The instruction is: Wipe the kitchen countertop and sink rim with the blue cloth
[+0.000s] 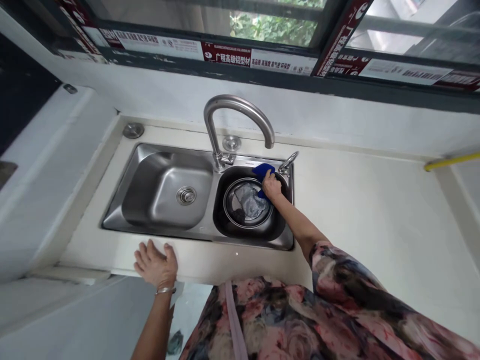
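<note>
My right hand point(272, 185) is closed on a blue cloth point(264, 170) at the back right of the right sink basin point(221, 223). Below the cloth, a round metal strainer basket point(225, 206) sits in that basin, with a crumpled clear plastic bag point(248, 199) and something dark inside. My left hand point(155, 262) rests on the counter's front edge, fingers spread, holding nothing. The left basin point(159, 195) lies beyond it, its drain point(186, 195) showing.
A curved metal faucet point(240, 102) rises behind the basins. A smaller metal spout point(288, 162) stands at the right rear corner. Round metal lids point(133, 130) lie on the pale counter point(356, 215). A yellow pipe point(450, 161) is at the right, below a window frame point(225, 57).
</note>
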Demonstrator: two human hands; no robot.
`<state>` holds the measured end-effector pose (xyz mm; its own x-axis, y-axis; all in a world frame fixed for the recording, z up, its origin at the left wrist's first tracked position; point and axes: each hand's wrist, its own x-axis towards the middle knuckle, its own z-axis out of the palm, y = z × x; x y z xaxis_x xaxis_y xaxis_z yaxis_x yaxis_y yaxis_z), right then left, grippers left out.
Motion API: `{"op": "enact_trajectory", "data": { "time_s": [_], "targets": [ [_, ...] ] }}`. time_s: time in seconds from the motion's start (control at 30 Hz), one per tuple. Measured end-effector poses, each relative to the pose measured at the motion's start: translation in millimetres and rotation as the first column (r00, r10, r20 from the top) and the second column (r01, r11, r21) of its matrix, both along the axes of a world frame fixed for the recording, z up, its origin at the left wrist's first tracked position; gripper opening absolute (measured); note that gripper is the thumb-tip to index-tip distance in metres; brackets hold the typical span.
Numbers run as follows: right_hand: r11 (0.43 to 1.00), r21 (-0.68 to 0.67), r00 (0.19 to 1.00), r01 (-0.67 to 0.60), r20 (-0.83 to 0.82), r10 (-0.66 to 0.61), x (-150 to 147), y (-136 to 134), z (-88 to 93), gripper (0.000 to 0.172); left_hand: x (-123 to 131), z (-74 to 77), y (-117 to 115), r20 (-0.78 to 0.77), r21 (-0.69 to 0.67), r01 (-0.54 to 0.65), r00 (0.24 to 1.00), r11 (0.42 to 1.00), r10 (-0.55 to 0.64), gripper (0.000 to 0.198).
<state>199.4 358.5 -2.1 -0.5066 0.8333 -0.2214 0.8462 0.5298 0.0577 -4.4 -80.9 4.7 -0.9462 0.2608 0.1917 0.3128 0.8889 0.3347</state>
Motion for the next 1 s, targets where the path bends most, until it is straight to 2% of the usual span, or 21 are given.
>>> {"op": "enact_trajectory", "data": {
  "time_s": [0.17,0.27,0.4,0.57,0.73,0.9,1.0],
  "targets": [
    [0.995,-0.024,0.994,0.094,-0.051,-0.095,-36.0,19.5,10.8,0.062,-1.2,1.4,1.4,0.027,-0.013,-0.016,1.000,1.000,0.016,0.073],
    [0.993,-0.046,0.992,0.112,-0.048,-0.114,-37.7,19.7,21.9,0.064,-1.3,3.0,2.3,0.025,-0.006,-0.010,1.000,1.000,0.010,0.073],
    [0.994,-0.051,0.994,0.100,0.043,-0.098,-10.1,11.4,33.7,0.068,-1.1,3.5,2.0,0.022,0.010,0.005,1.000,1.000,-0.006,0.073],
    [0.996,-0.080,0.989,0.049,0.147,-0.037,29.4,-1.9,43.5,0.062,-3.3,0.8,1.7,0.014,0.038,0.009,1.000,0.999,-0.010,0.075],
    [0.992,-0.114,0.979,0.046,0.200,-0.022,45.1,-10.0,59.8,0.058,-1.5,2.8,4.7,0.012,0.071,0.013,1.000,0.997,-0.014,0.074],
    [0.986,-0.167,0.972,0.021,0.235,0.019,63.8,-1.7,85.5,0.038,-1.1,3.2,5.0,0.000,0.091,0.013,1.000,0.996,-0.013,0.073],
    [0.987,-0.159,0.969,0.009,0.246,0.031,85.2,-2.9,98.2,0.036,-2.7,0.6,4.0,-0.019,0.103,0.017,1.000,0.994,-0.015,0.074]
  ]
}}
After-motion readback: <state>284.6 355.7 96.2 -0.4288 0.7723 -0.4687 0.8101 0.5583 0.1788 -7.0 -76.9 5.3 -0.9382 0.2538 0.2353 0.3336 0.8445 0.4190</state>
